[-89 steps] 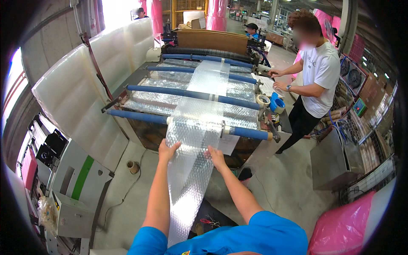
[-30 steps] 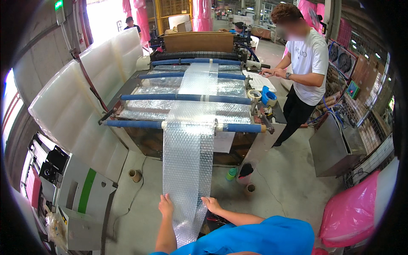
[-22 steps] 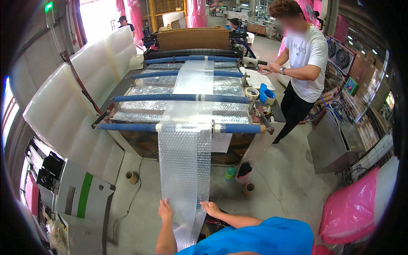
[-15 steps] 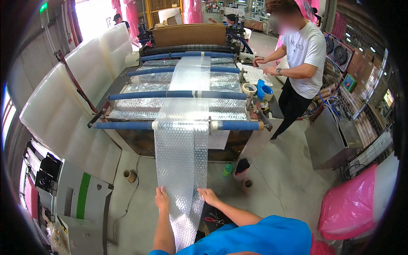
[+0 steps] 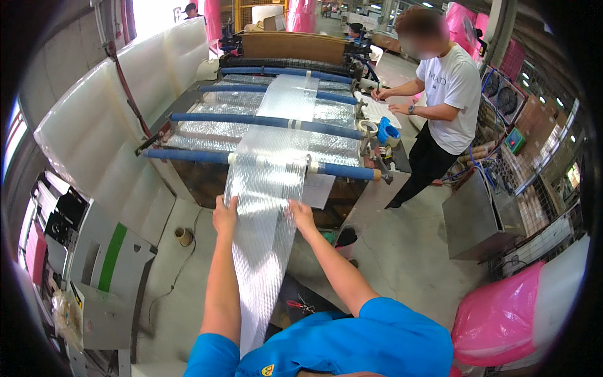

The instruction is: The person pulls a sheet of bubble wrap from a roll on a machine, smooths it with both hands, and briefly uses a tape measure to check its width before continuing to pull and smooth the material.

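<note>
A long clear strip of bubble wrap [image 5: 260,235] comes over the blue rollers of the machine and hangs down toward my body. My left hand [image 5: 225,217] holds its left edge, thumb on top and fingers curled behind. Across from it, my right hand [image 5: 303,218] pinches the right edge at about the same height. Both hands are a little below the front blue roller [image 5: 342,171]. Between them the film is pulled fairly flat, with a bright crease running across. Lower down, the strip narrows and slants past my blue shirt. Red-handled pliers [image 5: 300,305] lie close to my body.
A co-worker [image 5: 449,94] stands right of the machine, writing on papers [image 5: 377,112]. Tape rolls [image 5: 368,128] sit nearby. Large wrapped white rolls [image 5: 113,125] line the left. A cardboard tube [image 5: 183,236] stands on the floor; a pink wrapped roll [image 5: 499,314] is at right.
Both my hands have moved forward along the bubble wrap, closer to the front roller, and my arms are stretched further. The view has tilted. The co-worker's hand has moved onto the papers.
</note>
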Motion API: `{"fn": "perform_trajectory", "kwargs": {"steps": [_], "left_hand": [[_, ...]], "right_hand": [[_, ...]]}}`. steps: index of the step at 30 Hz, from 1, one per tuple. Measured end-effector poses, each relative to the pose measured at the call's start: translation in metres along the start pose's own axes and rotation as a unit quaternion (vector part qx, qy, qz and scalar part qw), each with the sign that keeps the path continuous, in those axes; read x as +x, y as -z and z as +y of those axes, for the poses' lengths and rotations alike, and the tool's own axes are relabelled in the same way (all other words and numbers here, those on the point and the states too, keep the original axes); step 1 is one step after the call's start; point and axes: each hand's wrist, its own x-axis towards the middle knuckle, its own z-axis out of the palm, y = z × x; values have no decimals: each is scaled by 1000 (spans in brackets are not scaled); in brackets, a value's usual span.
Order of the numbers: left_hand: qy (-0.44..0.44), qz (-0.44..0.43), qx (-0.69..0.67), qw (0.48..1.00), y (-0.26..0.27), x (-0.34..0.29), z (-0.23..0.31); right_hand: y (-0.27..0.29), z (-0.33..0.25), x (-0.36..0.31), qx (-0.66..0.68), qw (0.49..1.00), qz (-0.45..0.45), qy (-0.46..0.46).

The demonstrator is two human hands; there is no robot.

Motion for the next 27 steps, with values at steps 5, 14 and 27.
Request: {"fn": "perform_trajectory", "kwargs": {"steps": [5,14,27], "left_hand": [[38,-44,-12,998,14,-22,-39],[68,-78,-18,994,69,-115,-97],[80,-68,-49,993,89,-116,-87]], "right_hand": [[-9,6,-44,-17,999,7,-35],[-22,36,-197,-109,963,-191,-153],[-17,25,-204,-137,971,-184,-70]]}}
